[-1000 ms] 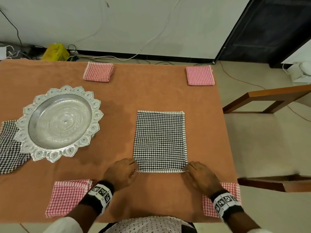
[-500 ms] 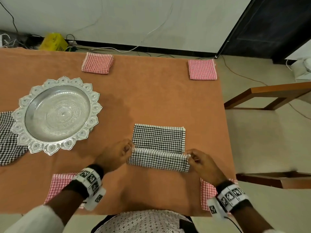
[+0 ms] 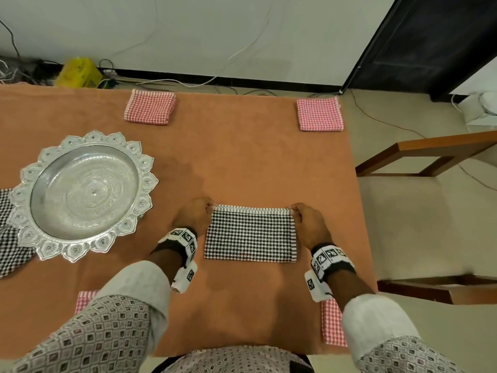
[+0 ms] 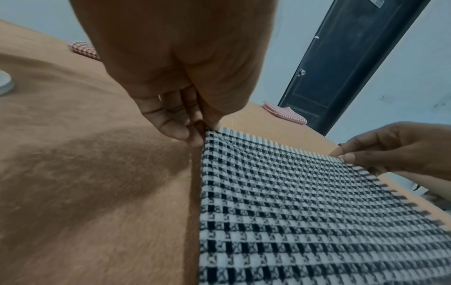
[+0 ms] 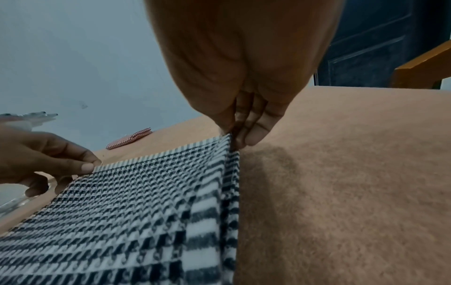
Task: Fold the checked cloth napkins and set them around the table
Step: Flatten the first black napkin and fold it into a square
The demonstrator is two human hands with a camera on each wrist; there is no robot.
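1. On the orange table (image 3: 242, 162), just ahead of your body, lies the black-and-white checked napkin (image 3: 251, 235), folded over into a wide rectangle with its striped edge along the far side.
2. Your left hand (image 3: 195, 218) sits at the napkin's far left corner, thumb and fingertips (image 4: 175, 132) closed in a pinch on that corner, as the left wrist view shows.
3. Your right hand (image 3: 309, 222) mirrors it at the far right corner; its fingers (image 5: 256, 135) are curled down and pinch the cloth layers together.
4. Both corners are held low against the table, and the rest of the napkin lies flat between your wrists.
5. Four red checked napkins are already folded and set out: one at the far edge left of centre (image 3: 150, 107), one at the far right corner (image 3: 320, 115), one near your left sleeve at the near edge (image 3: 84, 300), mostly hidden, and one at the near right edge (image 3: 332, 327) beside your right forearm.
6. An ornate silver tray (image 3: 83, 193) with a petal rim stands on the left half of the table, well apart from the napkin you hold.
7. Another black checked cloth (image 3: 10, 251) lies partly under the tray's left side, crumpled, not folded.
8. A wooden chair (image 3: 430, 157) stands off the table's right side.
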